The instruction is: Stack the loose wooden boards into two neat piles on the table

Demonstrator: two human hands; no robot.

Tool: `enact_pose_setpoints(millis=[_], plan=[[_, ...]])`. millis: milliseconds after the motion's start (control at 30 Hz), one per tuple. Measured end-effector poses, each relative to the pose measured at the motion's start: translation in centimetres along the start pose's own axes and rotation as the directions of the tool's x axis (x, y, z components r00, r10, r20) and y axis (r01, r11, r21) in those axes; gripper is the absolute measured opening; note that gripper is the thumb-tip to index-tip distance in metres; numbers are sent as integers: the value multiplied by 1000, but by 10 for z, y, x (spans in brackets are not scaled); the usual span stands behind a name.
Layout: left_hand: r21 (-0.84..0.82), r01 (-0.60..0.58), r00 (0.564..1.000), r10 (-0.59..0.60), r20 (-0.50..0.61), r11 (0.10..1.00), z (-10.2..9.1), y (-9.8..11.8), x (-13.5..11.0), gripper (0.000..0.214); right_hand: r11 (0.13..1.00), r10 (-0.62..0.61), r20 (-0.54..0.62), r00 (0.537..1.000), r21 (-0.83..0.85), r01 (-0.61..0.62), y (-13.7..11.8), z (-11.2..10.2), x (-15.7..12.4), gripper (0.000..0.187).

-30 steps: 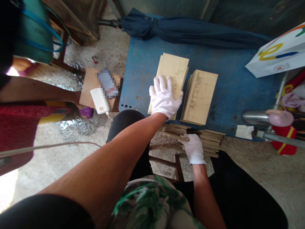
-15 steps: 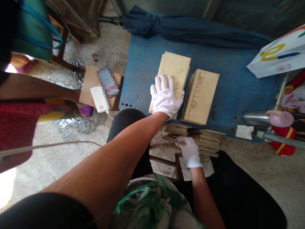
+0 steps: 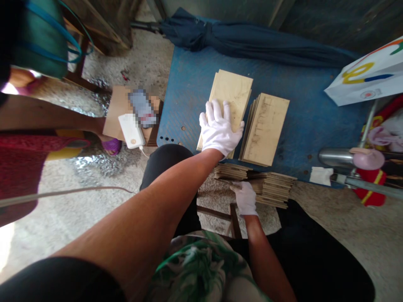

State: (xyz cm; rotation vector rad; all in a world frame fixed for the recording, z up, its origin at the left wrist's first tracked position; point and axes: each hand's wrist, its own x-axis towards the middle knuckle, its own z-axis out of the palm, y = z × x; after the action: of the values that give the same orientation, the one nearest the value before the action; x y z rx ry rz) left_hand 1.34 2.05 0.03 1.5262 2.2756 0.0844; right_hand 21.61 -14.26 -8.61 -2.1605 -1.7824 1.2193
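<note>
1. While the left hand (image 3: 219, 128) lies flat on a stack of boards (image 3: 231, 90), its white-gloved fingers sit slightly apart, pressing on the top board without curling around an edge.
2. That stack rests on a blue table (image 3: 189, 105), its lower end near the table's near edge.
3. A second stack (image 3: 266, 130) lies at 3 o'clock from the first, with a narrow strip of blue between them.
4. The right hand (image 3: 244, 198) is at 5 o'clock from the left, at the end of low piles of slats (image 3: 273, 188) just past the table's near edge. Its gloved fingers are together against a slat; whether they grip it, I cannot tell.
5. A folded umbrella (image 3: 245, 37) runs along the far edge at 12 o'clock, and a white bag (image 3: 365, 73) overhangs the table at 2 o'clock.
6. At 9 o'clock, a co-worker's arm (image 3: 47, 119) reaches toward cardboard (image 3: 115, 113) holding a power bank (image 3: 131, 131) and a blurred phone (image 3: 142, 108).
</note>
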Motion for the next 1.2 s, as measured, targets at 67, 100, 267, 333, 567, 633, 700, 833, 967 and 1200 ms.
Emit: enact_pose_setpoints(millis=[67, 100, 267, 333, 567, 633, 700, 833, 967, 1200], plan=[[-5, 0, 1000, 0, -1, 1000, 0, 0, 0, 83, 999, 40, -27, 999, -13, -40, 3, 1, 1, 11], [-7, 0, 1000, 0, -1, 1000, 0, 0, 0, 83, 998, 58, -35, 998, -18, -59, 5, 2, 2, 12], [6, 5, 1000, -5, -7, 1000, 0, 0, 0, 81, 994, 107, -49, 993, -33, -109, 4, 4, 3, 12], [-1, 4, 1000, -4, -1, 1000, 0, 0, 0, 81, 995, 101, -27, 994, -24, -102, 2, 5, 1, 13], [4, 6, 1000, -6, 0, 1000, 0, 0, 1, 82, 993, 113, -12, 994, 37, -112, 1, 5, 0, 17], [7, 8, 1000, -8, -7, 1000, 1, 0, 1, 81, 991, 116, -11, 993, 66, -115, 2, 5, 1, 17], [8, 7, 1000, -7, -13, 1000, 1, 1, 1, 81, 992, 80, 6, 997, 99, -80, 3, 4, 1, 19], [14, 5, 1000, -5, -15, 1000, 1, 1, 0, 79, 987, 106, 6, 994, 119, -106, 6, 6, 2, 21], [23, 3, 1000, -2, -14, 1000, 1, 2, 0, 80, 942, 275, -66, 959, 221, -255, 8, 9, 6, 18], [38, -2, 1000, 2, -9, 999, 0, 1, 0, 81, 862, 429, -132, 894, 356, -362, -5, 3, 6, 30]])
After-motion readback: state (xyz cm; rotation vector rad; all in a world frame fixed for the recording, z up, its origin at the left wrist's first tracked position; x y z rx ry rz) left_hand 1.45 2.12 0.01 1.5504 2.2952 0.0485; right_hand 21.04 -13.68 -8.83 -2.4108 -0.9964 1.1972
